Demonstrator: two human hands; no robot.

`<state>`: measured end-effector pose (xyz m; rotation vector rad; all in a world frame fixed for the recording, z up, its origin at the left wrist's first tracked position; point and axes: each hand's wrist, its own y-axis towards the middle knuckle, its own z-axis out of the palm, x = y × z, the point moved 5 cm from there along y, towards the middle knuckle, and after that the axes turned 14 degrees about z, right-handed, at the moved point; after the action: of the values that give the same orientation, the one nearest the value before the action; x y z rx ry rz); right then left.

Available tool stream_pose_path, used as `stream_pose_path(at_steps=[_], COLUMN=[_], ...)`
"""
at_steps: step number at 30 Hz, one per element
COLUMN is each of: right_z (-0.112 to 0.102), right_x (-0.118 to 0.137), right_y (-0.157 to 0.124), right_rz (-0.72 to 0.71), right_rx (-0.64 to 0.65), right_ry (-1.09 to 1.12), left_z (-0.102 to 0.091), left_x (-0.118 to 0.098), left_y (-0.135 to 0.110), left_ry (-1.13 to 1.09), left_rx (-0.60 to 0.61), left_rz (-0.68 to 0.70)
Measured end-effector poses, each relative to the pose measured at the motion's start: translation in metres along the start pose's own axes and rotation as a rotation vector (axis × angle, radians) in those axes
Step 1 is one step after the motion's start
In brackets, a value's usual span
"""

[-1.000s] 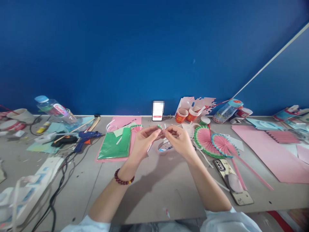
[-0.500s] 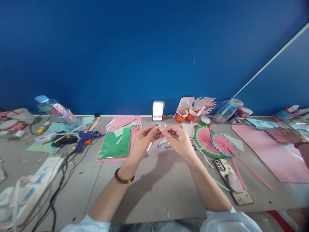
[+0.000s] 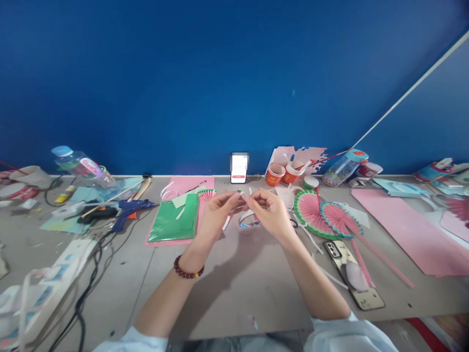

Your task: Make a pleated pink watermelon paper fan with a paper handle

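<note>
My left hand [image 3: 222, 208] and my right hand [image 3: 269, 209] are raised over the middle of the table, fingertips almost meeting. Both are closed in a pinch on one small pale piece with a bit of green [image 3: 241, 192], mostly covered by the fingers; its kind cannot be told. Under and behind my hands lies a roll of clear tape [image 3: 249, 221], partly hidden. Left of them sits a green paper pack [image 3: 172, 225] on pink sheets. To the right are a green-edged pleated pink paper fan [image 3: 309, 210] and a blue-edged one [image 3: 339, 218].
A phone [image 3: 239, 168] stands against the blue wall. Red paper cups [image 3: 274, 174] are at the back. On the left are a blue glue gun [image 3: 134, 208], a tilted bottle [image 3: 86, 166] and a power strip [image 3: 54, 281]. Another phone [image 3: 353, 276] lies at right beside pink sheets [image 3: 406, 230].
My hands stay nearly in place, still pinching the small piece. At the far right, another person's hand has left the view, and the pleated pink paper there has shifted right.
</note>
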<state>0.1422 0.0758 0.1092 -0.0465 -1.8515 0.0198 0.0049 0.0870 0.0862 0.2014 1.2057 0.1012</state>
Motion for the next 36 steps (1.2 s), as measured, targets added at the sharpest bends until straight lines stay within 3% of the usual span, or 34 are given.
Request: stream_pose_path(at_steps=[18, 27, 36], right_z=[0.002, 0.004, 0.002], right_x=[-0.006, -0.008, -0.005], right_y=[0.003, 0.002, 0.001], right_rz=[0.099, 0.087, 0.030], right_rx=[0.039, 0.074, -0.036], right_ry=[0.061, 0.086, 0.022], left_z=[0.000, 0.000, -0.001], left_x=[-0.008, -0.006, 0.003], left_y=[-0.001, -0.002, -0.002], left_ry=[0.207, 0.194, 0.151], left_rx=[0.052, 0.037, -0.037], left_rz=[0.136, 0.145, 0.119])
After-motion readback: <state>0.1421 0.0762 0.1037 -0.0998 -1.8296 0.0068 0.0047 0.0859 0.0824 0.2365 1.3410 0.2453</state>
